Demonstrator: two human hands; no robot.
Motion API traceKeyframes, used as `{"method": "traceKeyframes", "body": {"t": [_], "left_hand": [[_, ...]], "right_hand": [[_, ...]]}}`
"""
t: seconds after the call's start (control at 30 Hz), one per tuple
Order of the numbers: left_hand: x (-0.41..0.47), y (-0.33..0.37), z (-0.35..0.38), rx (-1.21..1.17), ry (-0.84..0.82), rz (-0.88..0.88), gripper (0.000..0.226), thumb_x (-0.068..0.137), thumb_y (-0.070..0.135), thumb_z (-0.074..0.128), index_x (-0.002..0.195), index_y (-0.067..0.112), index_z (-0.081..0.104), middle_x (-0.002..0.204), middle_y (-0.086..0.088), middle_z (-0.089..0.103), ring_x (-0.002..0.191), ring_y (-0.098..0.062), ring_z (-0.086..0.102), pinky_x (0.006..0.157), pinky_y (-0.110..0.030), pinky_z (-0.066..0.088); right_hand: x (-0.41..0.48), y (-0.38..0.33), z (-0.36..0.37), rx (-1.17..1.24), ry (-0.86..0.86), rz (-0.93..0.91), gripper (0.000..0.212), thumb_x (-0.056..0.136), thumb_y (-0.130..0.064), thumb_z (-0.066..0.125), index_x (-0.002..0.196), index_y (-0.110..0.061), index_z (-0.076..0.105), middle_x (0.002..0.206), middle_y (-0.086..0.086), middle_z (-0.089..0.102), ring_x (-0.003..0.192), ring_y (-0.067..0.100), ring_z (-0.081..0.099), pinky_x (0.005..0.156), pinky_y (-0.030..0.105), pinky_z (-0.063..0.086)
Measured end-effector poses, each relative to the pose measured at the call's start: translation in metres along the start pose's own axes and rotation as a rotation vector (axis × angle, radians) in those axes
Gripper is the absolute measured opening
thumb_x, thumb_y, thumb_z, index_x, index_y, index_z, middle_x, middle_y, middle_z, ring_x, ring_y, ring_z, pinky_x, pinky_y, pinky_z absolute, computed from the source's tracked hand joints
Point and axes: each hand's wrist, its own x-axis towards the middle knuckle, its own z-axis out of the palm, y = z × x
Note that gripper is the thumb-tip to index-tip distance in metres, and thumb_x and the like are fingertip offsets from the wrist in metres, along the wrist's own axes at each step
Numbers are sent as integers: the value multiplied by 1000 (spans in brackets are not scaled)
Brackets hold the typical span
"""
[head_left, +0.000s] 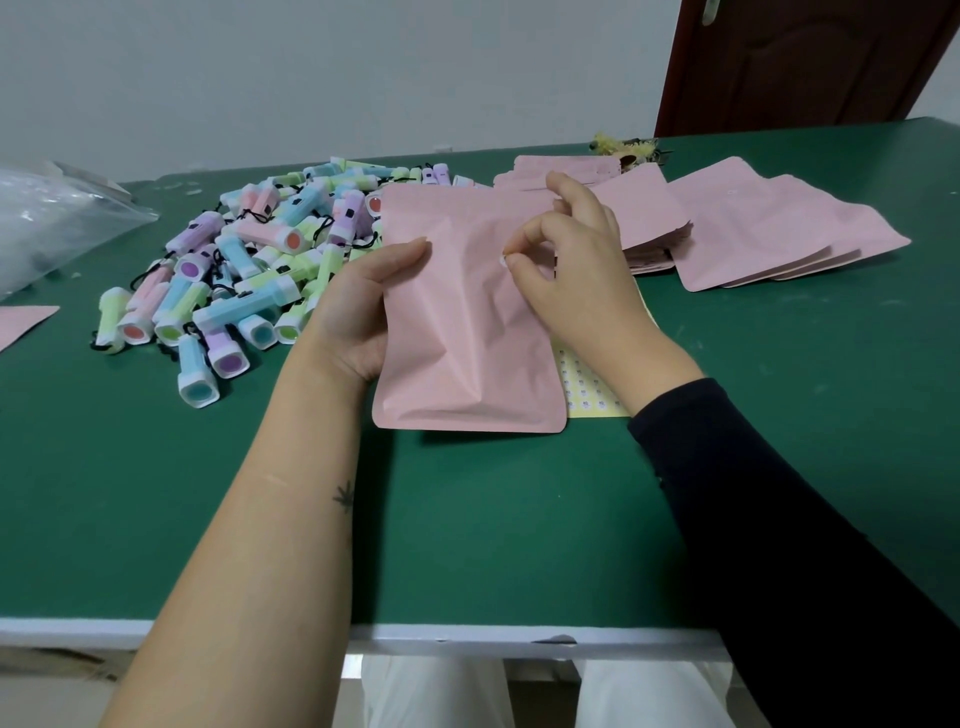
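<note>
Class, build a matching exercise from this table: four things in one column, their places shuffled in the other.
1 pink flat pouch
2 small white round sticker
3 pile of pastel plastic torches
4 yellow sticker sheet

a heaped on the green table
b partly under the pouch
c held by the left hand
d pinched by the right hand

Pairs: 1-c, 2-d, 3-a, 4-b

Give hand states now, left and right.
Left hand: holding the pink pouch by its edge.
Right hand: pinching a small white sticker at the pouch.
</note>
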Motion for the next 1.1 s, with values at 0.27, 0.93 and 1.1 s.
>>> {"method": "traceKeyframes", "body": {"t": [0.27,0.93,1.1], "left_hand": [[1,0,-2,-17,-21,20,33,96,16,48,93,8,79,100,-10,74,93,-27,71,91,-41,56],[-3,1,7,53,-14,-65,26,96,7,45,115,3,62,96,-11,72,82,-24,72,81,-39,59],[0,2,11,67,36,-23,40,94,-1,45,133,3,53,116,-16,67,90,-27,70,79,-40,61]], "right_hand": [[-4,-5,-4,80,84,34,38,86,-15,69,121,-14,56,146,4,39,132,15,33,102,13,23],[0,-2,-4,815,44,359,34,88,7,56,115,-14,62,117,8,69,109,24,65,98,40,51],[-1,2,-5,710,32,321,20,95,-3,55,102,-18,66,104,-1,70,98,16,66,91,29,52]]}}
